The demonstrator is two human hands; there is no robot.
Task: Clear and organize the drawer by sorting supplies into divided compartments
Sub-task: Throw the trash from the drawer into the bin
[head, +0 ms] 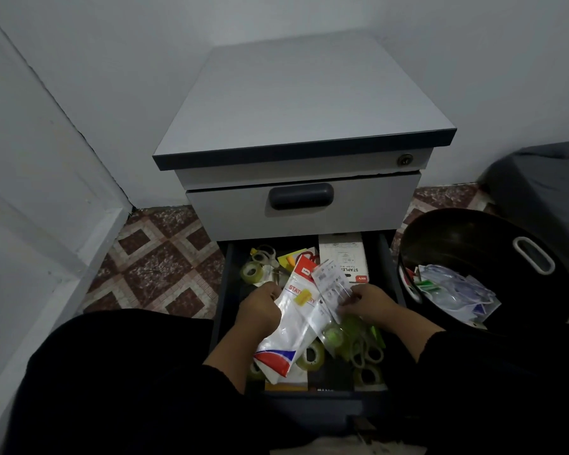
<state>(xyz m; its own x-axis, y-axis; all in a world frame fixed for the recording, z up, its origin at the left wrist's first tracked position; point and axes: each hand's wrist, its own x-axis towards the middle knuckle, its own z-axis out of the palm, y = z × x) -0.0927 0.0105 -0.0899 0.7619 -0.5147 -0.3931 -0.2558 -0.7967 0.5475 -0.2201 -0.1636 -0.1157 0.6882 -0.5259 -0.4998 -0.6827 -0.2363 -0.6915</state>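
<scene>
The left hand (258, 307) reaches into the open drawer (227, 284) with its fingers curled in a closed grip on the long white stationery packet (289, 330), which slants from a red header at the far end to a red and blue corner at the near end. The right hand (368, 307) pinches a small clear packet with a printed label (330, 284) between thumb and fingers; this packet overlaps the upper right part of the white one. Both forearms come out of black sleeves (112, 372).

Beneath the packets, loose supplies crowd the drawer: a clear tape roll (252, 272) at the far left, a pair of pale-handled scissors (266, 254) just behind it, yellow paper (296, 256) near the middle, and a white staples box (344, 257) at the far right. Nearer the person lie another tape roll (311, 354), green items in plastic (339, 333) and a second pair of scissors (367, 351). How the drawer is divided cannot be told from here.

The drawer belongs to a grey cabinet (303, 103) whose upper drawer, with its dark handle (301, 196), is closed. A black bin (473, 244) holding crumpled plastic wrappers (454, 290) stands just right of the drawer on the patterned tile floor (158, 257).
</scene>
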